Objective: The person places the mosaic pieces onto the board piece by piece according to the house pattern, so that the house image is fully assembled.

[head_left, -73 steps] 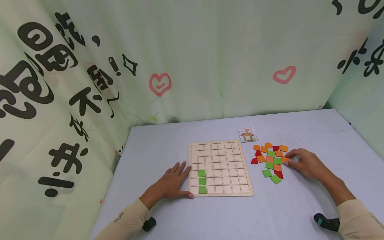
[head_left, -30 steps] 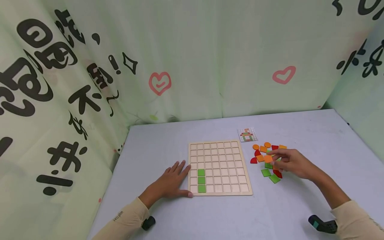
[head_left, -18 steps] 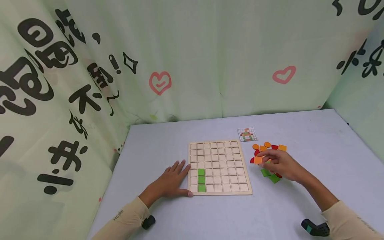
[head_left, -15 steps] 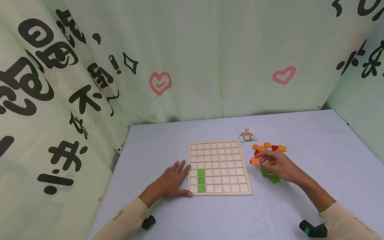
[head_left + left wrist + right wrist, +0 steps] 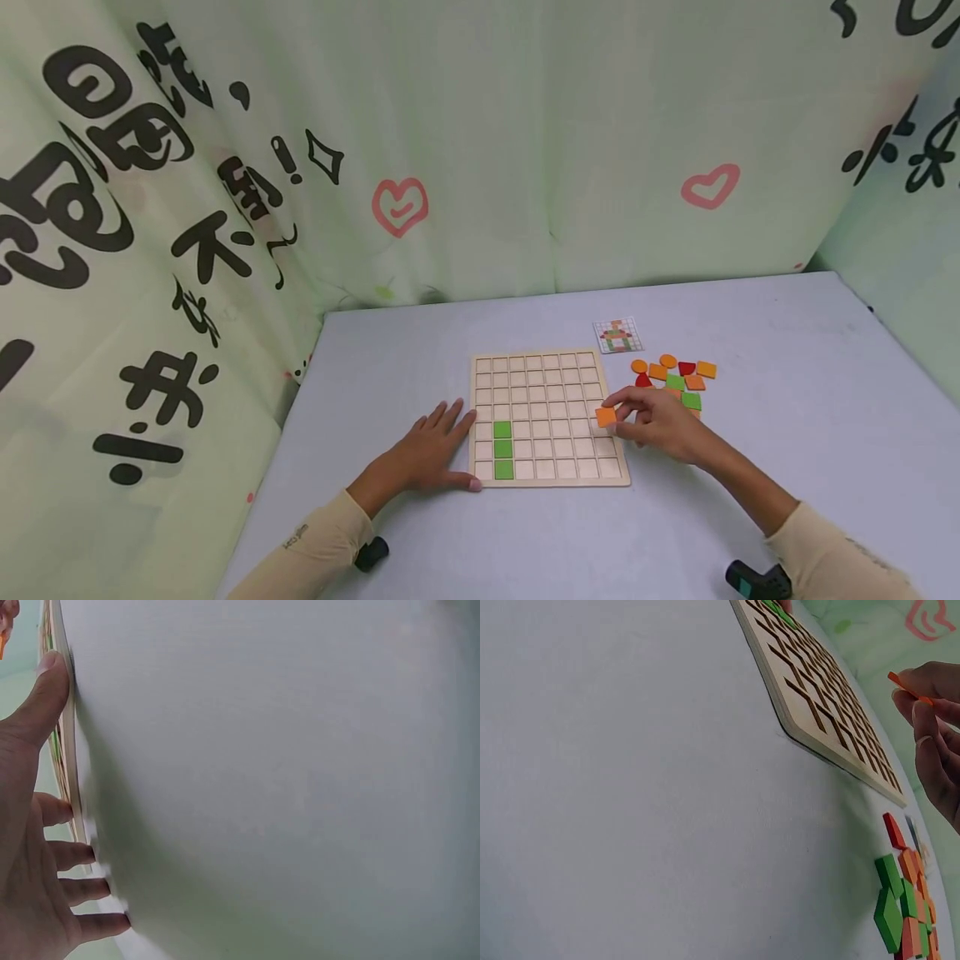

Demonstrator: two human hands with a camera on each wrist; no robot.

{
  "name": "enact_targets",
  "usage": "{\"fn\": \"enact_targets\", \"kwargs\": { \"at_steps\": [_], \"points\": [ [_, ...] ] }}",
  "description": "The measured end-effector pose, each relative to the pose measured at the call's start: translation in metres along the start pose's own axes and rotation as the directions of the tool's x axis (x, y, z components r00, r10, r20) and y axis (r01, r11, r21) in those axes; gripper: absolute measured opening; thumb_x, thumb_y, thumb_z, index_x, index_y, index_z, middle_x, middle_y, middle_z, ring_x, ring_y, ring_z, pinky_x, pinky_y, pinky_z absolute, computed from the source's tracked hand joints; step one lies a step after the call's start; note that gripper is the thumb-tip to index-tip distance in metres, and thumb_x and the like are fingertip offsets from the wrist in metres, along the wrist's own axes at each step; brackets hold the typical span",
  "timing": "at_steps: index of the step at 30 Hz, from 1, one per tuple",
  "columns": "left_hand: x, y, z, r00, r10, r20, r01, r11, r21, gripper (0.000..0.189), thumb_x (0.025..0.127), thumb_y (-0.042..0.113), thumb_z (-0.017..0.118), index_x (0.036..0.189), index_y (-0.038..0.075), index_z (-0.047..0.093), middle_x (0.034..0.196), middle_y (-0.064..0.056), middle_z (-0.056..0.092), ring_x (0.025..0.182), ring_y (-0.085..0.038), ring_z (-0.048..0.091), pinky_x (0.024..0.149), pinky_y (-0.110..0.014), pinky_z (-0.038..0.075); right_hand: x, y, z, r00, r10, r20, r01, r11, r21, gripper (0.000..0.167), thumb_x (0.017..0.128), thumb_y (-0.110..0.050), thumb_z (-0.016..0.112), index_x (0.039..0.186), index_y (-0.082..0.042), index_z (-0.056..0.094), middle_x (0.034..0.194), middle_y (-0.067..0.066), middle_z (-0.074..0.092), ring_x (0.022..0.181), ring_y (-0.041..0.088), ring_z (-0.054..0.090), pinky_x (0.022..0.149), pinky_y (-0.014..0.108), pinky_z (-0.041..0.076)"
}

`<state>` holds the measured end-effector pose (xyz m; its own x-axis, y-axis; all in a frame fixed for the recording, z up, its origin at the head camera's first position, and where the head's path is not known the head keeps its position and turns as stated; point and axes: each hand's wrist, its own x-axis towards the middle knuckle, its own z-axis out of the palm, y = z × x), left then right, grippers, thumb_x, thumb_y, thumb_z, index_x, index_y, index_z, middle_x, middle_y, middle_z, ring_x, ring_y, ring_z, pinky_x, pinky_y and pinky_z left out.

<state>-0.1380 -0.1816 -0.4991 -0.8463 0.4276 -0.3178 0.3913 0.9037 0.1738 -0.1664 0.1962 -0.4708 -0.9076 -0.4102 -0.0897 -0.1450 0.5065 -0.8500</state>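
My right hand (image 5: 660, 423) pinches an orange square tile (image 5: 605, 417) between thumb and fingers, over the right edge of the wooden grid board (image 5: 555, 485). In the right wrist view the same orange tile (image 5: 909, 688) appears edge-on at the fingertips, raised above the board. My left hand (image 5: 423, 458) lies spread along the board's left side, thumb and index finger touching its edge. Fingers of the left hand (image 5: 45, 847) reach down to the table in the left wrist view. Three green tiles (image 5: 503, 448) fill a column of cells at the board's lower left.
Loose tiles (image 5: 706, 369) in orange, red and green lie right of the board, partly hidden behind my right hand. A small picture card (image 5: 618, 335) with a coloured figure lies behind them. The white table (image 5: 420, 358) backs onto a printed curtain (image 5: 480, 125).
My right hand has picked up the orange tile from the right side of the pile and carried it left to the board's right edge. The left hand has stayed in place.
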Motion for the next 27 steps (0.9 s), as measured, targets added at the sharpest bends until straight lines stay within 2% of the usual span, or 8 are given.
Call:
{"fn": "enact_targets", "kwargs": {
  "at_steps": [11, 19, 27],
  "points": [
    [-0.001, 0.001, -0.001, 1.000, 0.004, -0.001, -0.004, 0.999, -0.032, 0.114, 0.078, 0.079, 0.062, 0.161, 0.014, 0.021, 0.169, -0.013, 0.014, 0.155, -0.039, 0.014, 0.118, -0.059, 0.027, 0.007, -0.004, 0.024, 0.998, -0.016, 0.056, 0.017, 1.000, -0.012, 0.033, 0.087, -0.013, 0.078, 0.117, -0.003, 0.067, 0.090, 0.005, 0.064, 0.057, 0.013, 0.054, 0.057, 0.022, 0.050],
    [-0.002, 0.000, -0.001, 1.000, 0.020, 0.016, -0.020, 0.999, -0.027, 0.112, 0.082, 0.080, 0.057, 0.162, 0.013, 0.017, 0.169, -0.014, 0.012, 0.155, -0.039, 0.012, 0.118, -0.060, 0.026, 0.011, -0.011, 0.036, 0.997, -0.015, 0.074, 0.016, 1.000, -0.016, 0.032, 0.087, -0.016, 0.078, 0.117, -0.007, 0.069, 0.092, 0.004, 0.064, 0.061, 0.012, 0.051, 0.054, 0.020, 0.045],
    [0.000, 0.001, -0.003, 0.999, 0.018, 0.038, -0.018, 1.000, -0.017, 0.115, 0.080, 0.080, 0.058, 0.162, 0.011, 0.017, 0.169, -0.015, 0.011, 0.155, -0.041, 0.011, 0.118, -0.060, 0.025, 0.013, -0.013, 0.049, 0.989, -0.007, 0.145, 0.003, 1.000, 0.029, 0.030, 0.089, -0.013, 0.075, 0.117, -0.006, 0.069, 0.092, 0.004, 0.064, 0.068, 0.016, 0.058, 0.059, 0.021, 0.050]
  ]
}}
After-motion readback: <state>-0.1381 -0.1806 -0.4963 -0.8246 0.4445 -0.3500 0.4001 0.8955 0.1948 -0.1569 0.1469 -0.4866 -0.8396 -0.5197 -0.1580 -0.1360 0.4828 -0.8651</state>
